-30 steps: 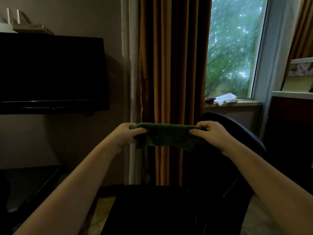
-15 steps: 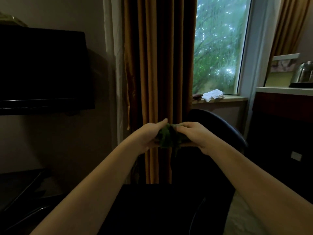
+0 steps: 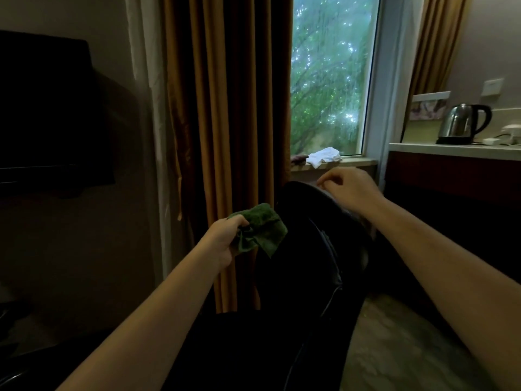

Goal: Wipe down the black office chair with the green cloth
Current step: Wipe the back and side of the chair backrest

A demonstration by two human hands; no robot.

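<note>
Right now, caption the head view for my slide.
Left hand grips the bunched green cloth beside the black office chair; right hand hovers near its top.

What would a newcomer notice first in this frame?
The bright window, upper centre, showing green trees, is the only strong light in a dim room. Below it, the left hand grips a bunched green cloth beside the backrest of the black office chair, while the right hand hangs empty over its top edge. A steel kettle sits on the counter at right.
</note>
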